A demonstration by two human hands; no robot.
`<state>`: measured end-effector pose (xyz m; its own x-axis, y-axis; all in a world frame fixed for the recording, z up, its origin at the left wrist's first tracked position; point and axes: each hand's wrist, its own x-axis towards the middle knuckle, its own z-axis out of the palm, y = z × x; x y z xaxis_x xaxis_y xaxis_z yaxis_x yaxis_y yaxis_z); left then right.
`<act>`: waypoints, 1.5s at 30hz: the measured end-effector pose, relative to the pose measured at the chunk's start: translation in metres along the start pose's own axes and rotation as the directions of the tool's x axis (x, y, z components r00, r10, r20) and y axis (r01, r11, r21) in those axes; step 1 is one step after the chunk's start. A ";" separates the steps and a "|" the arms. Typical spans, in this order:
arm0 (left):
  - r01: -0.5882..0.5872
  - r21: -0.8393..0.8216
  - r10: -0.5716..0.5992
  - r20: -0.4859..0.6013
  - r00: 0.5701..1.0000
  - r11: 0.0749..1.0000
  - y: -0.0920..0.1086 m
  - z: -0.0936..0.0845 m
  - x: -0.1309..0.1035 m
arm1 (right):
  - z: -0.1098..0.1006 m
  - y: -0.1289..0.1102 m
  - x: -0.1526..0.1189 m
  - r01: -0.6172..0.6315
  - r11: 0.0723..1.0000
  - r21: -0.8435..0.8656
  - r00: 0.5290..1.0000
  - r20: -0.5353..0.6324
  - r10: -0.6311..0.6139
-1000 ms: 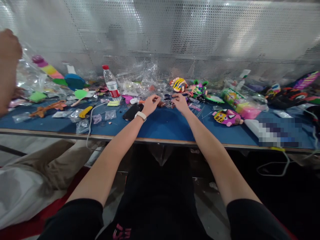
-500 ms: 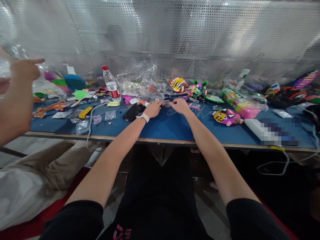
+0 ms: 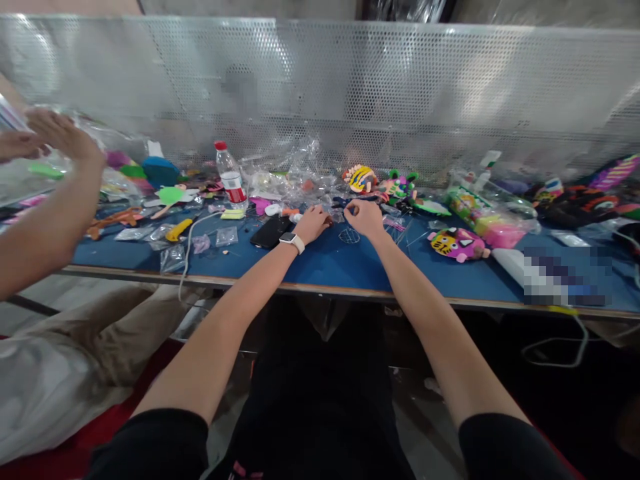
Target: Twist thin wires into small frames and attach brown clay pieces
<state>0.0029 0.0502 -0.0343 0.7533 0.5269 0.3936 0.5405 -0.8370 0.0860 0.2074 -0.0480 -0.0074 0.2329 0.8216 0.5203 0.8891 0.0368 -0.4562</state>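
White strap (image 3: 300,245) at its wrist, the left hand (image 3: 313,225) curls its fingers down beside a small brown piece (image 3: 329,219); I cannot tell whether it grips that. The right hand (image 3: 365,217) brings thumb and forefinger together, its grasp, if any, unclear. A thin wire loop (image 3: 349,235) lies between them, at seven o'clock from the right hand. From the left hand, a black phone (image 3: 271,231) sits at nine o'clock and a bottle (image 3: 233,184) at ten; from the right, a striped toy (image 3: 359,179) at twelve, a pink toy (image 3: 459,245) at three.
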 end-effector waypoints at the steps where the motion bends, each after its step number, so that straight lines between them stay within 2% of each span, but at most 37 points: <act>1: -0.010 0.013 0.010 0.016 1.000 1.000 0.002 -0.001 -0.002 | 0.001 0.000 0.000 0.034 0.999 0.012 0.999 0.013 -0.034; 3: -0.021 0.019 0.021 0.026 0.999 1.000 0.006 -0.003 -0.004 | 0.006 0.003 0.000 0.128 0.990 0.057 0.991 0.041 -0.131; 6: -0.060 0.045 0.062 -0.034 0.998 0.997 0.013 -0.008 -0.005 | 0.018 0.009 0.003 0.278 0.947 0.158 0.958 0.025 -0.286; 8: -0.102 0.048 0.106 -0.081 0.991 0.994 0.017 -0.013 -0.005 | 0.026 0.012 0.005 0.301 0.918 0.259 0.948 0.026 -0.318; 12: -0.166 0.024 0.168 -0.144 0.975 0.986 0.024 -0.016 -0.005 | 0.032 0.015 0.006 0.233 0.876 0.422 0.954 0.076 -0.290; 15: -0.187 -0.012 0.182 -0.163 0.970 0.982 0.027 -0.013 -0.005 | 0.031 0.016 0.006 0.213 0.844 0.491 0.944 0.119 -0.307; 17: -0.192 -0.044 0.181 -0.181 0.967 0.980 0.027 -0.010 -0.006 | 0.031 0.016 0.006 0.199 0.835 0.513 0.950 0.108 -0.293; 20: -0.167 -0.129 0.127 -0.270 0.954 0.978 0.025 -0.006 -0.005 | 0.031 0.016 0.006 0.168 0.841 0.514 0.976 0.035 -0.216; 23: -0.108 -0.262 0.007 -0.358 0.934 0.959 0.018 -0.004 -0.003 | 0.030 0.015 0.006 0.158 0.849 0.504 0.984 -0.013 -0.175; 27: -0.025 -0.389 -0.094 -0.285 0.954 0.921 0.006 -0.004 -0.002 | 0.029 0.015 0.004 0.167 0.840 0.516 0.985 -0.061 -0.159; 32: -0.005 -0.398 -0.100 -0.243 0.965 0.917 0.000 -0.005 -0.002 | 0.028 0.016 0.003 0.196 0.850 0.490 0.977 -0.026 -0.210; 37: -0.037 -0.437 -0.085 -0.256 0.963 0.899 0.002 -0.006 -0.002 | 0.029 0.016 0.005 0.229 0.857 0.462 0.972 -0.071 -0.222; 42: -0.012 -0.457 -0.130 -0.279 0.951 0.890 0.004 -0.011 -0.002 | 0.037 0.020 0.008 0.075 0.866 0.493 0.996 -0.085 -0.038; 45: -0.002 -0.439 -0.130 -0.269 0.954 0.898 0.005 -0.014 -0.003 | 0.040 0.022 0.009 0.029 0.865 0.500 0.999 -0.029 -0.017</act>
<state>-0.0016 0.0428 -0.0222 0.5483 0.5716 0.6105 0.3194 -0.8177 0.4788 0.2132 -0.0171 -0.0410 0.2292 0.8042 0.5484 0.5790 0.3402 -0.7410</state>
